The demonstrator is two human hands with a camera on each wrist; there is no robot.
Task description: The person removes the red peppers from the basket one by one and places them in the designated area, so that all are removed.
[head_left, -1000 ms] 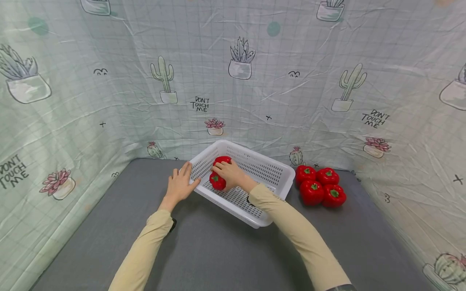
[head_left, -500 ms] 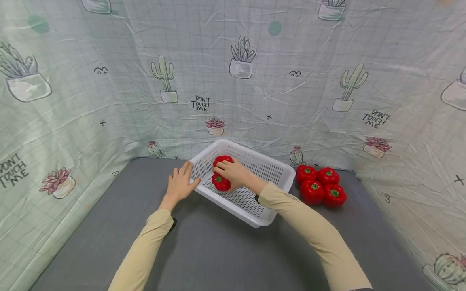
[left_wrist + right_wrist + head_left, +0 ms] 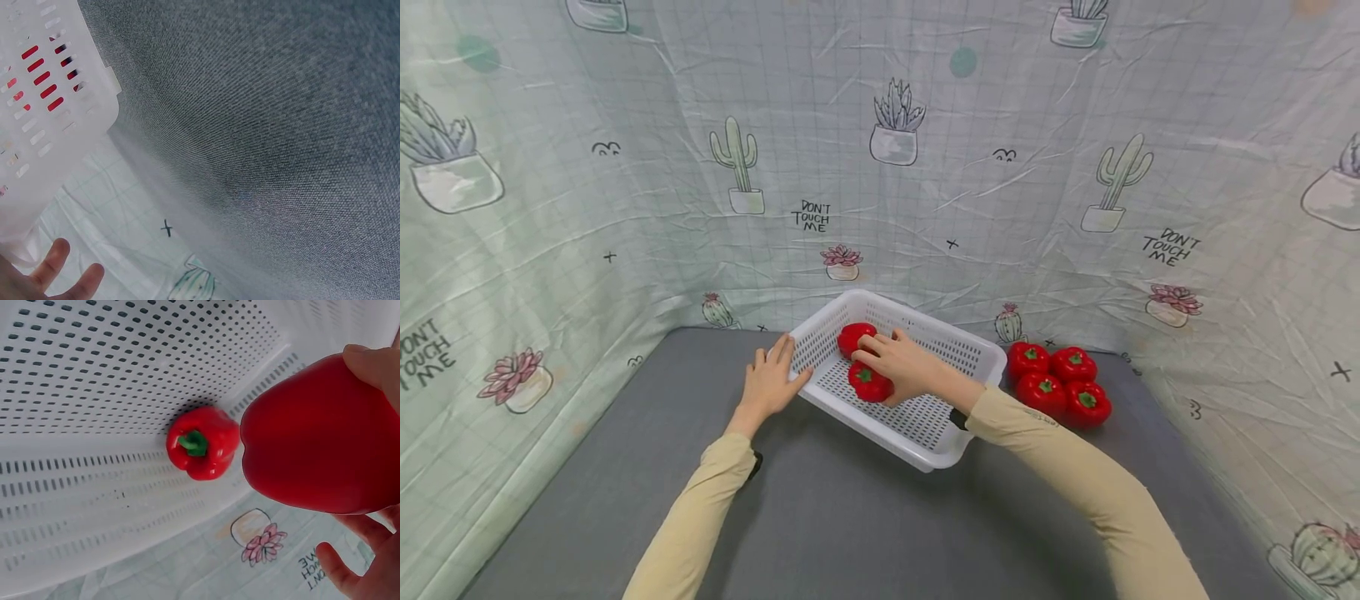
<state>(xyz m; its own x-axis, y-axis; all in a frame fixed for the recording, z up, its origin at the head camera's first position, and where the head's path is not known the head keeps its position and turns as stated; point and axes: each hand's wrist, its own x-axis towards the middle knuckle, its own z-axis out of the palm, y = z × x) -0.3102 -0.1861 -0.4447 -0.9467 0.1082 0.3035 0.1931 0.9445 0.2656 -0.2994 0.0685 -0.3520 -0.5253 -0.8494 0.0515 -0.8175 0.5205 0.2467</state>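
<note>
A white perforated basket [image 3: 880,429] stands at an angle on the grey surface. My right hand [image 3: 901,365] grips a red bell pepper [image 3: 870,382] over the basket's inside; the right wrist view shows this pepper [image 3: 322,440] large, with the thumb on top of it and fingers below. Another red pepper [image 3: 854,339] lies in the basket's back left corner, its green stem visible on that pepper [image 3: 203,442] in the right wrist view. My left hand [image 3: 768,384] rests with spread fingers on the basket's left rim.
Several red peppers [image 3: 1042,393] stand in a cluster on the grey surface [image 3: 820,533], just right of the basket. A pale cloth [image 3: 850,108] with cactus drawings hangs behind and at both sides.
My right hand and the gripped pepper have moved right, apart from the corner pepper, which shows more fully now. My left hand has stayed on the rim.
</note>
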